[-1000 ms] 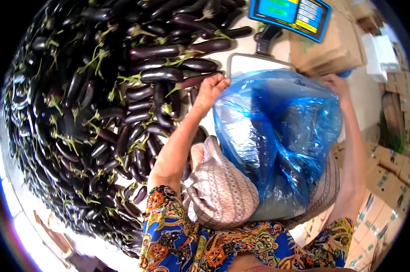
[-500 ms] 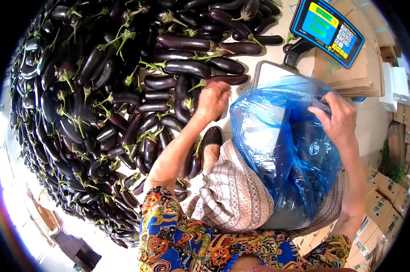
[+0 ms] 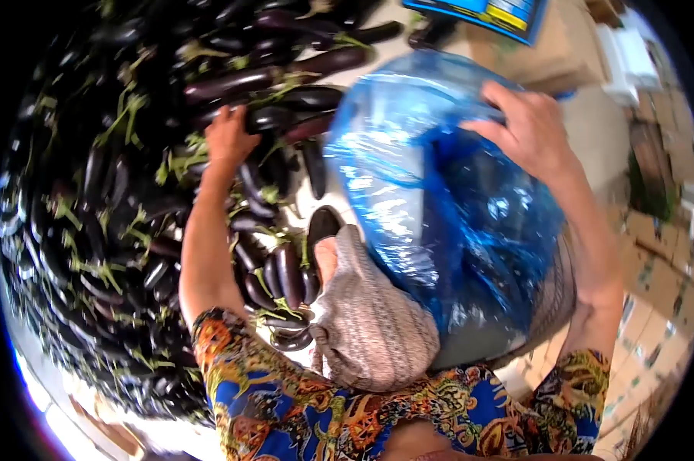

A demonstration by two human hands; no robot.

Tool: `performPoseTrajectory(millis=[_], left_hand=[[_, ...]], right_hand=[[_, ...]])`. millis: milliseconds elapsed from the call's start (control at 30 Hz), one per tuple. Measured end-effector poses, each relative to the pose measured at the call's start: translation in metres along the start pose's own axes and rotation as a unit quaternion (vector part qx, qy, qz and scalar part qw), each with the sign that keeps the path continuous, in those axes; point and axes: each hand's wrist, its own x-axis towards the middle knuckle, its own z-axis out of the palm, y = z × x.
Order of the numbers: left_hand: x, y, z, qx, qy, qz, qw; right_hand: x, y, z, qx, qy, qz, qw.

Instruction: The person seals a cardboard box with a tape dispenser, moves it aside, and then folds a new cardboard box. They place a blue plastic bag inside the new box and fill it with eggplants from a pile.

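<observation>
Reaching into the heap of aubergines [image 3: 116, 192], the left hand [image 3: 228, 138] lies palm-down on the pile, its fingers [image 3: 239, 119] curled over a dark aubergine [image 3: 274, 117]; motion blur hides whether they have actually closed on it. The right hand [image 3: 527, 131] rests on the upper right side of a blue plastic bag [image 3: 439, 207], fingers pressed into the film and gathering its edge in a grasp. The bag stands between the two arms, bulging, with dark contents dimly visible through the plastic in its lower part. It leans against a knee in patterned grey-beige fabric [image 3: 377, 323]. Just left of that knee, a black shoe [image 3: 322, 227] sits among loose aubergines on the pale floor. A blue weighing-scale display [image 3: 489, 11] shows at the top edge, with cardboard boxes [image 3: 654, 253] at right.
</observation>
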Motion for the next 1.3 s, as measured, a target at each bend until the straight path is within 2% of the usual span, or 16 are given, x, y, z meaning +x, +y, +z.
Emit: performPoseTrajectory(millis=[100, 167, 333, 433, 533, 567, 633, 667, 767, 1033, 1067, 1100, 1133, 1167, 1267, 1300], left_hand=[[-0.005, 0.023, -0.055, -0.229, -0.044, -0.099, 0.967], [-0.029, 0.062, -0.121, -0.586, -0.052, -0.175, 0.790], [-0.082, 0.183, -0.260, -0.716, -0.222, -0.148, 0.645], [-0.079, 0.244, -0.267, -0.680, -0.455, -0.124, 0.562], [-0.072, 0.292, -0.207, -0.581, -0.563, -0.070, 0.583], [-0.076, 0.309, -0.169, -0.539, -0.499, -0.098, 0.672], [-0.071, 0.338, -0.137, -0.505, -0.480, -0.101, 0.710], [-0.071, 0.350, -0.081, -0.402, -0.430, -0.030, 0.808], [-0.073, 0.384, 0.008, -0.196, -0.432, 0.117, 0.872], [-0.097, 0.373, -0.016, -0.022, -0.084, 0.574, 0.814], [-0.105, 0.352, -0.044, -0.441, -0.075, 0.400, 0.800], [-0.086, 0.324, -0.125, -0.488, -0.320, 0.380, 0.718], [-0.078, 0.287, -0.166, -0.556, -0.384, 0.353, 0.647], [-0.077, 0.253, -0.189, -0.650, -0.467, 0.161, 0.578], [-0.066, 0.136, -0.182, -0.619, -0.073, -0.094, 0.777], [-0.065, 0.098, -0.161, -0.628, 0.018, -0.184, 0.756]], right_hand=[[-0.007, 0.007, 0.002, -0.017, 0.025, -0.026, 0.999], [-0.010, 0.010, 0.008, -0.021, 0.048, -0.030, 0.998], [-0.016, 0.011, 0.013, -0.062, 0.050, -0.026, 0.996], [-0.017, 0.010, 0.012, -0.088, 0.015, 0.009, 0.996], [-0.015, 0.012, 0.014, -0.039, 0.066, -0.028, 0.997], [-0.014, 0.012, 0.015, -0.043, 0.060, -0.024, 0.997], [-0.012, 0.008, 0.016, -0.038, 0.046, -0.010, 0.998], [-0.011, 0.006, 0.015, -0.035, 0.036, -0.007, 0.999], [-0.013, 0.006, 0.010, -0.003, 0.014, -0.002, 1.000], [-0.016, 0.012, 0.020, -0.019, 0.111, -0.047, 0.992], [-0.017, 0.012, 0.021, -0.040, 0.130, -0.060, 0.989], [-0.018, 0.012, 0.021, -0.060, 0.147, -0.070, 0.985], [-0.019, 0.011, 0.022, -0.079, 0.163, -0.077, 0.981], [-0.017, 0.011, 0.023, -0.085, 0.168, -0.074, 0.979], [-0.012, 0.006, 0.020, -0.116, 0.183, -0.085, 0.972], [-0.011, 0.006, 0.021, -0.110, 0.178, -0.089, 0.974]])
